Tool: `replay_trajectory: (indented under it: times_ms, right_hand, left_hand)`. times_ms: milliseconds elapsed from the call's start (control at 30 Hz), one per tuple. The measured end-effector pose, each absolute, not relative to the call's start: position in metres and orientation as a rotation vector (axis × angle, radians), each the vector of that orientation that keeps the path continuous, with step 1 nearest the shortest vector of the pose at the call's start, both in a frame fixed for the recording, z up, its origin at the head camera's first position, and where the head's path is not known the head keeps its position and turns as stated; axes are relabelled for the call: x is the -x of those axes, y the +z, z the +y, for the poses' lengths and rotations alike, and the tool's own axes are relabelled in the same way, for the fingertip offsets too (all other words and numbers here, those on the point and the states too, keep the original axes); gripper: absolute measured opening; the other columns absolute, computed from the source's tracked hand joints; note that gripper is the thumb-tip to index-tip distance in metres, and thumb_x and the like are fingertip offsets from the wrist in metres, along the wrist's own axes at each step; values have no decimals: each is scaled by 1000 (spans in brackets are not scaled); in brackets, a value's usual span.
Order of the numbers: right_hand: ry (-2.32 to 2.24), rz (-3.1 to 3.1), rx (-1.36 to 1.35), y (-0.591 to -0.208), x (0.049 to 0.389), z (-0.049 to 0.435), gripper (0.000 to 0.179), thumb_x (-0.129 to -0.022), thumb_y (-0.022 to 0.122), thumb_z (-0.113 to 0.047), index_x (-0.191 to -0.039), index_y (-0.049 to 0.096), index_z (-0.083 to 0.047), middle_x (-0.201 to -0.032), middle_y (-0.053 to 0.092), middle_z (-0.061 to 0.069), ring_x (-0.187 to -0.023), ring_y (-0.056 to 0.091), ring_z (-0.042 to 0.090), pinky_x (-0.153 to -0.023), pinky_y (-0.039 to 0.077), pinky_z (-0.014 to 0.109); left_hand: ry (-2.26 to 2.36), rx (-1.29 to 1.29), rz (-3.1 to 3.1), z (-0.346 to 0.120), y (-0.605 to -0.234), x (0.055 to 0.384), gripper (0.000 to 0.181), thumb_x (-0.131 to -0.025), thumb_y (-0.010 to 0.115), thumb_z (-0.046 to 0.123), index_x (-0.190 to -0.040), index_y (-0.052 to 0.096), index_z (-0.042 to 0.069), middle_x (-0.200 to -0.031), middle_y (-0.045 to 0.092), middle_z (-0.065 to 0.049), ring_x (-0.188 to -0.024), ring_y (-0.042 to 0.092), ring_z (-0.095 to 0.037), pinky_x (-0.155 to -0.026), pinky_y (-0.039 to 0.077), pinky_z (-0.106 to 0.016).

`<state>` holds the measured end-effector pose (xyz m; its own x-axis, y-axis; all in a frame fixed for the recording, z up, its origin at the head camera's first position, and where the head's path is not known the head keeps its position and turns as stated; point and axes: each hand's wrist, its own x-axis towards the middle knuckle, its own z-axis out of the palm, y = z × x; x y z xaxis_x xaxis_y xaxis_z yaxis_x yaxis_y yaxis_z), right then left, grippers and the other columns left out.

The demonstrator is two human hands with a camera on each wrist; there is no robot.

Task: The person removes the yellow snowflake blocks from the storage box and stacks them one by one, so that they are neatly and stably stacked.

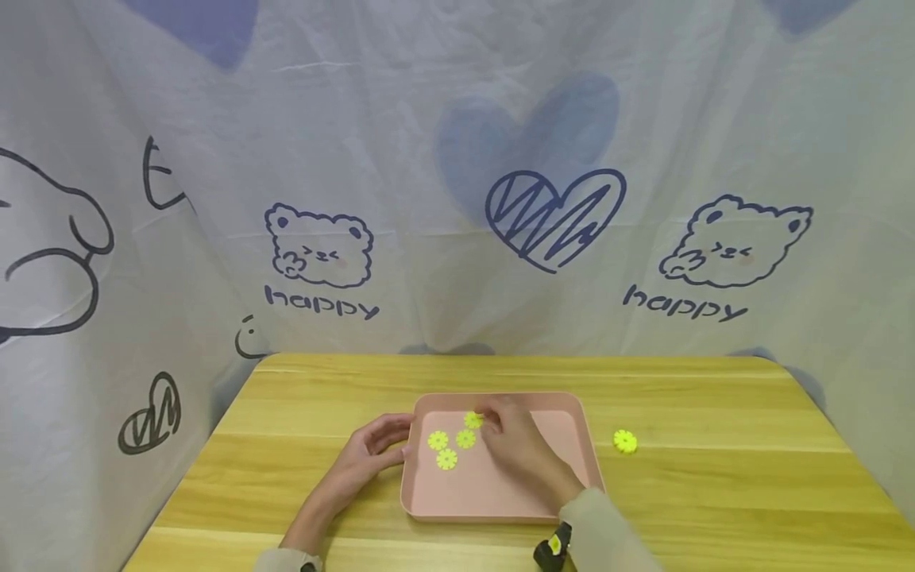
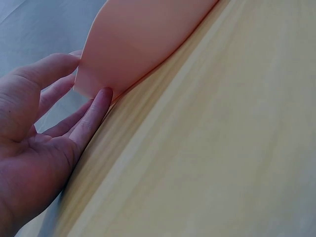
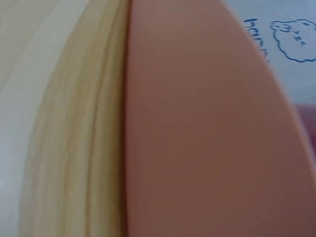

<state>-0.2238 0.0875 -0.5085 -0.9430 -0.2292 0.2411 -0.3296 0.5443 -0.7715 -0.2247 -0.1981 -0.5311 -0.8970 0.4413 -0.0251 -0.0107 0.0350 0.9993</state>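
A shallow pink tray (image 1: 500,496) lies on the wooden table. Inside its left half are several bright yellow snowflake discs (image 1: 446,459), small, round and notched. My right hand (image 1: 518,445) reaches over the tray, thumb and curled fingertips pinching the right edge of the farthest yellow snowflake disc (image 1: 472,419). In the right wrist view the tray's outer wall (image 3: 207,128) blocks that grip. At the tray's left side, my left hand (image 1: 368,453) touches the outer wall with extended fingers; the left wrist view shows the fingertips (image 2: 104,95) against the pink corner.
One more yellow snowflake disc (image 1: 625,442) lies on the table (image 1: 715,492) to the right of the tray. A pale curtain (image 1: 429,238) with bear and heart drawings hangs behind the table and along its sides.
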Motion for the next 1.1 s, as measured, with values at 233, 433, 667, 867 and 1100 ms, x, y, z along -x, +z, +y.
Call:
replay_trajectory:
  times_ms: [233, 433, 667, 867, 1100]
  right_hand:
    - [1213, -2745, -434, -514, 225, 71, 25, -93, 67, 0, -118, 69, 5, -116, 65, 18, -108, 62, 32, -94, 54, 50]
    - [1103, -2822, -379, -516, 223, 64, 27, -93, 73, -8, -117, 70, 3, -119, 63, 15, -116, 60, 35, -101, 51, 51]
    - [1116, -2868, -349, -509, 222, 64, 23, -88, 75, -6, -108, 68, 0, -108, 61, 12, -102, 60, 30, -89, 54, 48]
    - [1245, -2851, -364, -506, 222, 70, 21, -87, 72, 2, -105, 64, -5, -95, 60, 6, -84, 56, 19, -73, 51, 37]
    - [1575, -2735, -375, -503, 225, 85, 20, -92, 59, 10, -109, 63, 1, -89, 58, 8, -72, 61, 18, -62, 54, 30]
  left_hand:
    - [1935, -450, 1991, -198, -531, 224, 52, -98, 69, 5, -147, 50, 2, -151, 50, -18, -140, 46, -36, -107, 48, -30]
    - [1935, -447, 1980, -198, -531, 224, 53, -99, 69, 5, -147, 49, 0, -151, 50, -18, -140, 46, -36, -107, 48, -30]
    - [1939, -458, 1982, -197, -532, 225, 54, -99, 69, 5, -148, 48, -1, -151, 50, -19, -140, 46, -36, -107, 48, -29]
    - [1938, -460, 1987, -198, -533, 225, 53, -98, 68, 4, -147, 48, -1, -150, 50, -20, -140, 47, -37, -107, 48, -30]
    - [1928, -477, 1987, -198, -532, 226, 52, -99, 68, 4, -148, 48, 0, -151, 50, -19, -140, 46, -37, -107, 48, -30]
